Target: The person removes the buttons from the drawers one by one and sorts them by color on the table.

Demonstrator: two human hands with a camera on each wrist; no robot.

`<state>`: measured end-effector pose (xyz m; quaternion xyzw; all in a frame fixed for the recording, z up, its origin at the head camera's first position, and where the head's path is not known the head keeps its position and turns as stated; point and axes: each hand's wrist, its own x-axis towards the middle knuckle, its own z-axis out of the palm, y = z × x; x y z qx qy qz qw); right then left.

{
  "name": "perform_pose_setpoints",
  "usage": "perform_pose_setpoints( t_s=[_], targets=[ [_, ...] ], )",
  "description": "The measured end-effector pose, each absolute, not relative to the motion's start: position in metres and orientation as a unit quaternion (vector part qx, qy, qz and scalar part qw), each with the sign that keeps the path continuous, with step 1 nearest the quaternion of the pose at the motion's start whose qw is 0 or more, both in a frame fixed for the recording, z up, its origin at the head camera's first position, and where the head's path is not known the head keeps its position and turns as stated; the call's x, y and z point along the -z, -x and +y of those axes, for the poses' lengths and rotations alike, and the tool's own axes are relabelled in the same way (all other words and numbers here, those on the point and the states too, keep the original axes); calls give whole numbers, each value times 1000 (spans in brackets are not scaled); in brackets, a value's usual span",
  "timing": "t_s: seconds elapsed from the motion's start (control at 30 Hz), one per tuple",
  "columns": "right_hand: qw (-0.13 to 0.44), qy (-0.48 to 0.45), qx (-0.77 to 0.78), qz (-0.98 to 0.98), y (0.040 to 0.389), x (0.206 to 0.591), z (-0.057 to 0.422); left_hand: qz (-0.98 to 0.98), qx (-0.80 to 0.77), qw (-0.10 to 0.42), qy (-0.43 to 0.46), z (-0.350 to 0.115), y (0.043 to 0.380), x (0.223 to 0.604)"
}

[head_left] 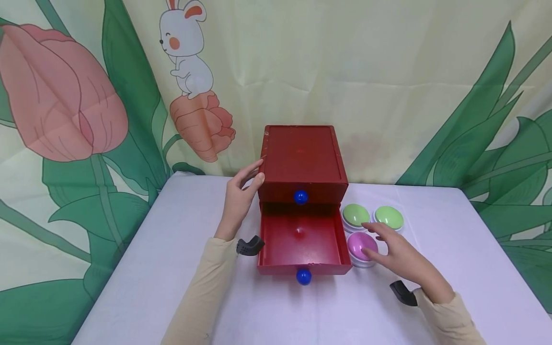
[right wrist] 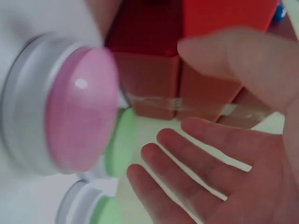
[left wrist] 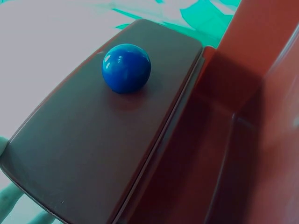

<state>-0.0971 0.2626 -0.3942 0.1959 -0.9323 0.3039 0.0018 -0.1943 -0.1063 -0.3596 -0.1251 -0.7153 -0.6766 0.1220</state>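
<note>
A small red drawer box (head_left: pixel 302 155) stands at the middle of the table, its lower drawer (head_left: pixel 284 247) pulled out and its upper drawer closed. Each drawer front has a blue ball knob; the upper knob (left wrist: pixel 126 68) shows large in the left wrist view. My left hand (head_left: pixel 237 201) rests against the box's upper left side, fingers extended. To the right of the box sits a push light or button with a pink dome (head_left: pixel 361 245) on a white base. Over it hovers my right hand (head_left: pixel 403 254), thumb and fingers spread, holding nothing.
Two similar round pieces with green domes, a nearer-to-box one (head_left: pixel 355 214) and another (head_left: pixel 389 217), sit behind the pink one. The white table (head_left: pixel 172 278) ends at a printed curtain (head_left: pixel 366 86). The pulled-out drawer juts toward me between both arms.
</note>
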Motion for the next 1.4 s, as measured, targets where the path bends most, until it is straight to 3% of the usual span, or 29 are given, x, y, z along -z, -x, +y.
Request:
perform_pose_setpoints(
  t_s=[0.6,1.4],
  targets=[
    [34,-175,-323,-929,67,349,228,-713,682,108,122,-106,192,358],
    [67,-221,-337,-913,37,336,194,-714,678,120,126,-105,191,358]
  ],
)
